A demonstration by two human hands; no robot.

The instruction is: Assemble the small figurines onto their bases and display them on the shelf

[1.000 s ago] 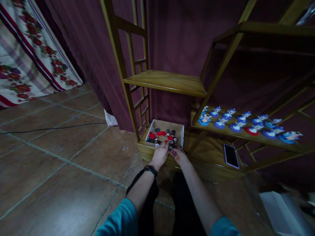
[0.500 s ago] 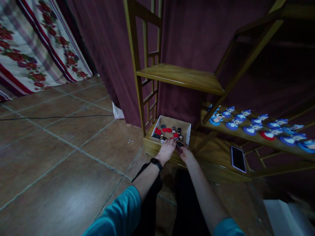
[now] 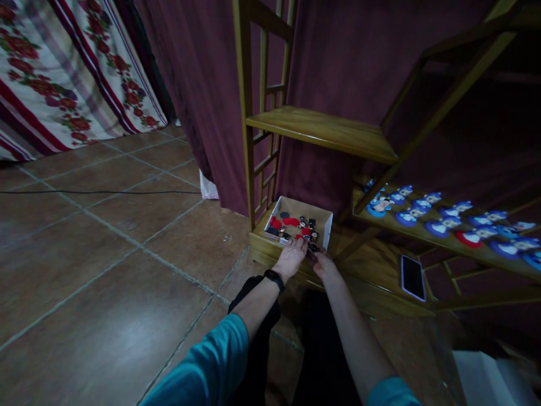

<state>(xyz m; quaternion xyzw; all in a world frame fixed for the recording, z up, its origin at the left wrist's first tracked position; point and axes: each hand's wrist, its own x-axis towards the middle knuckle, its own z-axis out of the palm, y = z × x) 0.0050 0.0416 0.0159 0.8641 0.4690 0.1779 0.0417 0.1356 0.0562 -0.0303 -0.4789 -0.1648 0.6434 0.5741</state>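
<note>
A shallow white cardboard box (image 3: 328, 230) sits on the low wooden shelf before me, with red discs (image 3: 290, 221) and several small dark figures (image 3: 311, 224) lying loose inside. My left hand (image 3: 292, 257), a black band on its wrist, is at the box's front edge with its fingers curled down; what they grip, if anything, is hidden. Close beside it, my right hand (image 3: 323, 264) is closed around a small dark figure (image 3: 313, 248) at the front right corner of the box. The two hands' fingertips nearly meet at that figure, whose details are too small to make out.
Blue-and-white figurines on round bases (image 3: 442, 226) stand in rows on the shelf at right, one base red. A phone (image 3: 413, 277) lies on the lower shelf. A wooden upright (image 3: 244, 113) and a higher shelf board (image 3: 325, 131) frame the box. A cable (image 3: 101, 192) crosses the tiled floor.
The view has shifted slightly, so the shelf and box appear a little further right. Both hands keep their place at the box's front edge, and the dark figure remains in my right hand.
</note>
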